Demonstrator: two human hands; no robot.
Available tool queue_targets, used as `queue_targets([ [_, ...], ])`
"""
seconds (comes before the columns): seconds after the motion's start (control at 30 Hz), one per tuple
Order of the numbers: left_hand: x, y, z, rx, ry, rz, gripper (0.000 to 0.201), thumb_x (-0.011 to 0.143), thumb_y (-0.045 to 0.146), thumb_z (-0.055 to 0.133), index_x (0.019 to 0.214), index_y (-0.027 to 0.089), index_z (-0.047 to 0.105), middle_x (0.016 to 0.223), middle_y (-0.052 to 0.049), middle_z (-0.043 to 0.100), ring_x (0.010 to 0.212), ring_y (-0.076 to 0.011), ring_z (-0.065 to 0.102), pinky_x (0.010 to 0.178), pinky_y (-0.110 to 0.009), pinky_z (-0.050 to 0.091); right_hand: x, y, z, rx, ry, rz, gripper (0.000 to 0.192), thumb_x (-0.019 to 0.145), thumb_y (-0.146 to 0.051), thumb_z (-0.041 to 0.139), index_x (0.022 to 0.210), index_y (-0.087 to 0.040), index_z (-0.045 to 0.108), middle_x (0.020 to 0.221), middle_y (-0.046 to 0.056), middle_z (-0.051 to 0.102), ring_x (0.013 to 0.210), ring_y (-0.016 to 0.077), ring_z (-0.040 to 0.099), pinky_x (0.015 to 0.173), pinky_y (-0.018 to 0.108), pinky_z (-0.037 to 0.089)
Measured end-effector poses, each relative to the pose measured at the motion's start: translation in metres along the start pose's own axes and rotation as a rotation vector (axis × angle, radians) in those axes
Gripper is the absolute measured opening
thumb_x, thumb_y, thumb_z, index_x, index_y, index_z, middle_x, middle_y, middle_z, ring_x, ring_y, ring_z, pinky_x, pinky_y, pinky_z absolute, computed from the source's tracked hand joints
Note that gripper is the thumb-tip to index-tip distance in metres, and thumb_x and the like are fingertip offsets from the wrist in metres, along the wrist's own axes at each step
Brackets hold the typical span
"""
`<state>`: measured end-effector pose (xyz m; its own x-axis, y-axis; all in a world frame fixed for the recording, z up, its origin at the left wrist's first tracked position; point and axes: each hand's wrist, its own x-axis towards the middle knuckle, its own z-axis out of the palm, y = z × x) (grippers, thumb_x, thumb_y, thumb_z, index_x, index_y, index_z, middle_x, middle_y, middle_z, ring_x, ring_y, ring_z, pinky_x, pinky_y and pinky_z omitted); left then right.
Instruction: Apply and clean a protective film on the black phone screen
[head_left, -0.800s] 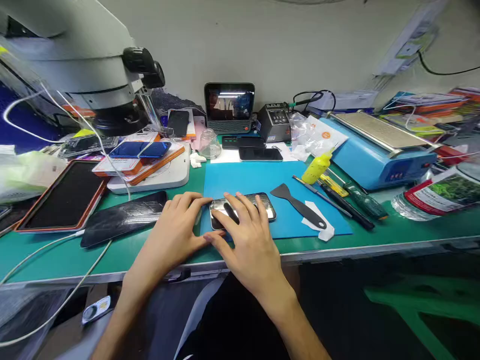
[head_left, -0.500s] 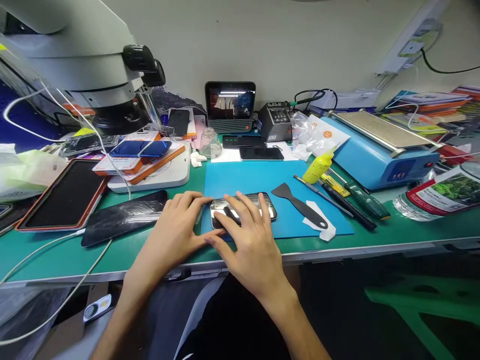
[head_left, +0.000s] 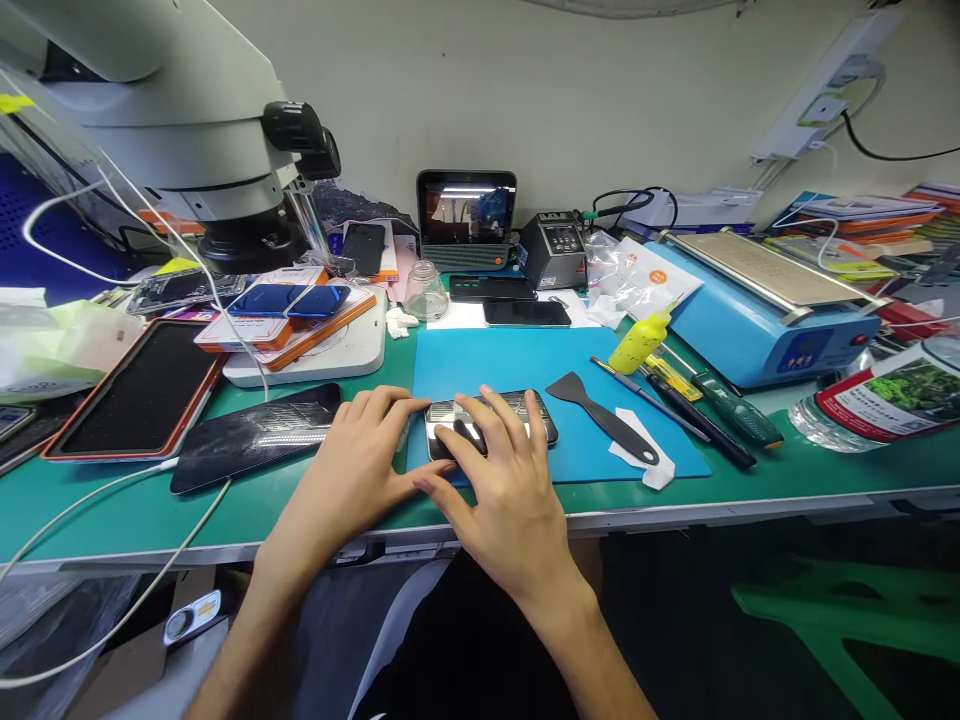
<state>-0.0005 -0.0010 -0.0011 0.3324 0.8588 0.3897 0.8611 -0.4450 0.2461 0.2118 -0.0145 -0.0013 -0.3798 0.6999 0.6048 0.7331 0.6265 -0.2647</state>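
While the phone sits flat on the blue mat, my left hand curls at its end, pinching or not I can't tell, and my right hand spreads over the top. Lopsided pressure could skid it toward the scraper.

Phone: silvery, finely lined, black-edged. Mat, plain bright blue, on a green tabletop; scraper, dark grey. Squeeze bottle, yellow with dark specks; screwdriver handle, dark green.
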Motion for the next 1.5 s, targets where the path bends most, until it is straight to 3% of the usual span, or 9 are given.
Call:
queue_targets([
  [0.17,-0.0008,-0.0001,0.0006,-0.002,-0.003,0.003,0.055,0.103,0.054,0.076,0.145,0.022,0.058,0.136,-0.011,0.065,0.121,-0.0355,0.062,0.103,-0.054,0.053,-0.0032,-0.0004,-0.0007,-0.003,0.053,-0.054,0.031,0.114,-0.046,0.063,0.124,-0.021,0.08,0.149,0.012,0.075,0.157,0.0297,0.056,0.145,0.06,0.021],
  [0.37,-0.0006,-0.0006,0.0002,-0.003,-0.007,-0.006,0.05,0.108,0.053,0.068,0.145,0.022,0.059,0.139,-0.012,0.064,0.122,-0.0355,0.062,0.105,-0.055,0.052,-0.0012,-0.0028,0.0049,-0.098,0.011,-0.036,0.042,0.113,-0.047,0.064,0.141,-0.017,0.075,0.161,0.016,0.068,0.161,0.0343,0.052,0.143,0.064,0.024],
  [0.5,-0.0006,-0.0008,0.0004,-0.009,-0.01,-0.005,0.053,0.105,0.057,0.072,0.144,0.022,0.059,0.137,-0.012,0.065,0.122,-0.0355,0.062,0.105,-0.055,0.053,-0.0049,-0.0002,0.0005,-0.049,0.069,-0.102,0.039,0.114,-0.048,0.063,0.131,-0.017,0.079,0.147,0.015,0.076,0.153,0.0296,0.06,0.144,0.059,0.025],
  [0.63,-0.0003,0.0001,-0.0006,-0.014,-0.016,-0.008,0.055,0.105,0.058,0.072,0.145,0.024,0.058,0.138,-0.011,0.065,0.122,-0.035,0.062,0.104,-0.054,0.052,-0.0037,-0.0013,0.0015,-0.053,0.066,-0.022,0.033,0.114,-0.044,0.062,0.128,-0.02,0.08,0.152,0.015,0.073,0.157,0.0314,0.056,0.143,0.061,0.025],
  [0.8,0.0003,0.0008,-0.0018,-0.014,-0.021,-0.018,0.05,0.108,0.053,0.069,0.145,0.022,0.058,0.139,-0.012,0.065,0.122,-0.0351,0.061,0.104,-0.054,0.052,-0.0006,-0.0034,0.0056,-0.104,-0.002,0.034,0.044,0.114,-0.049,0.062,0.142,-0.019,0.076,0.163,0.017,0.065,0.162,0.0363,0.05,0.141,0.067,0.027],
  [0.97,0.0006,0.0002,-0.0015,-0.015,-0.015,-0.007,0.054,0.107,0.058,0.069,0.144,0.022,0.059,0.137,-0.012,0.064,0.122,-0.0355,0.062,0.104,-0.054,0.052,-0.0042,0.0,-0.0002,-0.018,0.059,-0.034,0.039,0.113,-0.049,0.063,0.131,-0.017,0.079,0.148,0.015,0.075,0.155,0.0309,0.058,0.143,0.06,0.029],
  [1.1,0.0005,0.0015,-0.0025,-0.011,-0.017,-0.001,0.054,0.105,0.054,0.074,0.146,0.022,0.058,0.139,-0.011,0.064,0.122,-0.0347,0.061,0.104,-0.052,0.052,-0.004,-0.0012,0.0008,-0.016,0.119,-0.004,0.028,0.113,-0.043,0.065,0.122,-0.022,0.082,0.143,0.013,0.077,0.151,0.0298,0.062,0.14,0.06,0.034],
  [1.3,0.0004,0.002,-0.0029,0.0,-0.016,-0.005,0.051,0.104,0.047,0.076,0.144,0.022,0.058,0.137,-0.011,0.064,0.121,-0.0346,0.061,0.103,-0.052,0.052,-0.0034,-0.0018,0.0037,-0.084,0.028,0.049,0.039,0.113,-0.045,0.065,0.139,-0.019,0.077,0.159,0.017,0.068,0.159,0.0367,0.054,0.139,0.068,0.034],
  [1.5,0.0005,0.0,-0.0021,0.001,-0.018,0.006,0.054,0.104,0.051,0.077,0.145,0.023,0.057,0.137,-0.011,0.064,0.121,-0.0344,0.061,0.103,-0.052,0.052,-0.0047,-0.0002,-0.0005,-0.017,0.084,-0.014,0.029,0.114,-0.041,0.065,0.127,-0.02,0.081,0.144,0.014,0.077,0.153,0.0298,0.06,0.141,0.06,0.033],
])
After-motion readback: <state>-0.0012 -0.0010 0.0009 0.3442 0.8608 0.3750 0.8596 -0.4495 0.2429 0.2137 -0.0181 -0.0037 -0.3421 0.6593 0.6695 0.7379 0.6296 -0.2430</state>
